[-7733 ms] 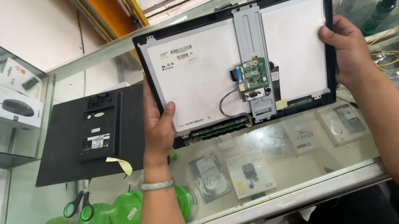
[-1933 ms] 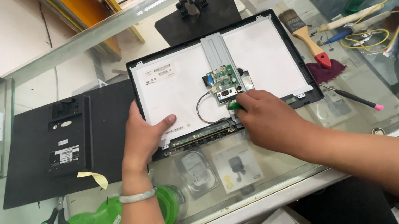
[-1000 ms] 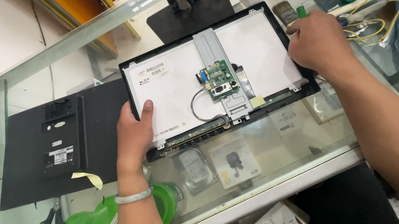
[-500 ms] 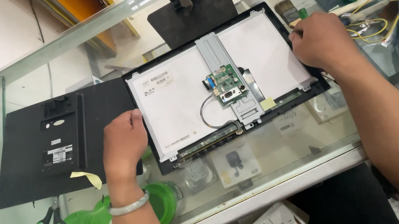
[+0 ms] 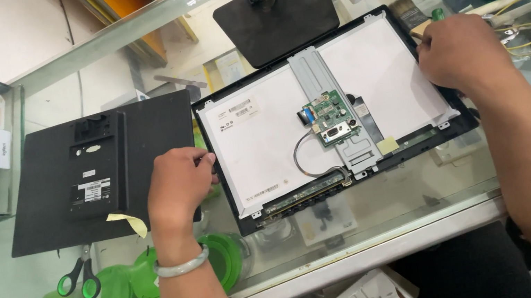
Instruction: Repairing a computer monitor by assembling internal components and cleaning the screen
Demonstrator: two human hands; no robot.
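Opened-up monitor panel (image 5: 265,149) lying face down on the glass bench (image 5: 428,202), white back sheet up, metal bracket (image 5: 333,111) running down the middle with the little green driver board (image 5: 331,117) sitting on it and a grey cable (image 5: 306,164) looping down to the strip along the bottom edge. Compared with half a second back, left hand (image 5: 176,187) now off the white back and parked at the panel's left edge, fingers curled loosely over the bezel corner, right where it meets the detached black rear cover (image 5: 100,170) lying just beside it. Right hand (image 5: 461,53) hardly moved since then, still up at the top right corner, fingers bunched down on the frame edge; can't tell whether anything small is pinched under there, knuckles hide it. A second earlier the left hand was flat on the panel, so looks like a shift from pressing down to gripping both ends, probably steadying or working the frame at the edges. Brush (image 5: 408,12) and some yellow wires (image 5: 528,26) just past the right hand, black stand base (image 5: 276,11) behind the panel, green-handled scissors (image 5: 78,278) and green tape rolls (image 5: 119,293) near the front left.
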